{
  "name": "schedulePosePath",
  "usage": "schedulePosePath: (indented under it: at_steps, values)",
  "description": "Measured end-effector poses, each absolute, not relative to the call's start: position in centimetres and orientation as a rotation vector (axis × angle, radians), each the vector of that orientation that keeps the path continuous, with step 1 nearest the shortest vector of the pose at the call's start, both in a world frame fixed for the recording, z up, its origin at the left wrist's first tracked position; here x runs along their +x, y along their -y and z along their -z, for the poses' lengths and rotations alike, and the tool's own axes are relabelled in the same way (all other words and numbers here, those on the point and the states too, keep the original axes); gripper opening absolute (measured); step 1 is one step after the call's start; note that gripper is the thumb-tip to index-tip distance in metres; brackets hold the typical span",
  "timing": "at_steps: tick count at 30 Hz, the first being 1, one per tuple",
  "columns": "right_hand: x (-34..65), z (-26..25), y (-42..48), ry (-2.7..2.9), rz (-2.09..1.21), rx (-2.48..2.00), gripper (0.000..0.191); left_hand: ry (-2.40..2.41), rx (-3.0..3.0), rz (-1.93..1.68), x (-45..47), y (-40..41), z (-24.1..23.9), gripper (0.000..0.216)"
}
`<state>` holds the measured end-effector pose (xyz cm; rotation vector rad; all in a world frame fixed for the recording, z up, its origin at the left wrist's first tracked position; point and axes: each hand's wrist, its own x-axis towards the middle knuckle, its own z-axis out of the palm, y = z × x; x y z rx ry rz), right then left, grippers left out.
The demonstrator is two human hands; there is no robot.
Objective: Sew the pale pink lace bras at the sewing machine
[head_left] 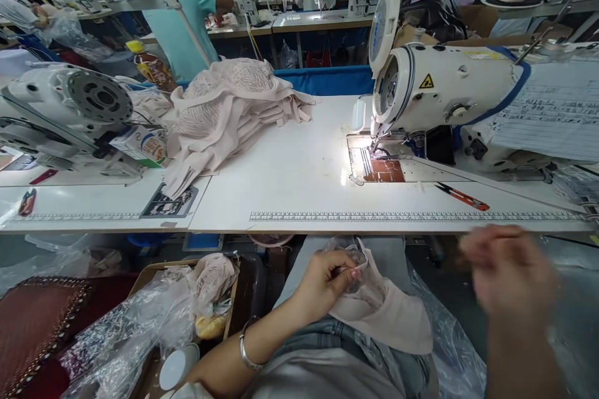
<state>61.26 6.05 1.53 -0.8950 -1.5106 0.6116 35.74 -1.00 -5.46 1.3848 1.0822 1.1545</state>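
My left hand [325,283] is in my lap below the table edge, pinching a pale pink fabric piece [384,308] that lies over my thighs. A metal bangle [247,346] sits on that wrist. My right hand [508,274] hovers at the right, below the table edge, smeared by motion; its fingers do not show clearly. A white sewing machine [444,90] stands on the table ahead, its needle area [377,149] lit.
A heap of pink fabric pieces [229,112] lies on the white table [290,181]. Red-handled snips [463,197] rest near the front edge. Another machine [65,112] is at left. A box with plastic bags [187,305] stands by my left knee. Other people work behind.
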Motion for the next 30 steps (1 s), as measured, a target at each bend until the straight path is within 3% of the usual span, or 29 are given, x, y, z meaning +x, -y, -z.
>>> schedulePosePath:
  at_steps: [3, 6, 12, 21, 24, 28, 30]
  values:
    - [57.6, -0.1, -4.8, 2.140, -0.638, -0.914, 0.021, -1.136, 1.727, -1.276, 36.3, 1.1, 5.7, 0.024]
    - [55.3, 0.7, -4.3, 2.399, -0.738, -0.905, 0.026, -1.146, 1.994, -1.363, 36.6, 1.1, 5.9, 0.021]
    - [55.9, 0.8, -5.0, 2.473, -0.784, -0.941, 0.018, -1.281, 2.282, -1.461, 36.5, 1.0, 6.4, 0.025]
    - [55.5, 1.1, -5.2, 2.349, -0.466, -0.875, 0.020, -1.323, 2.392, -1.455, 36.8, 0.9, 7.1, 0.020]
    - [55.0, 0.8, -4.8, 2.260, -0.651, -0.780, 0.026, -1.273, 2.364, -1.465, 36.8, 0.7, 6.9, 0.025]
    - [55.4, 1.7, -4.4, 2.192, -1.212, -0.576, 0.028, -1.092, 2.064, -1.344, 36.4, 0.6, 6.2, 0.026]
    - [56.7, 2.7, -5.3, 2.295, -1.044, -0.704, 0.027, -1.030, 1.828, -1.248, 36.0, 0.7, 5.7, 0.024]
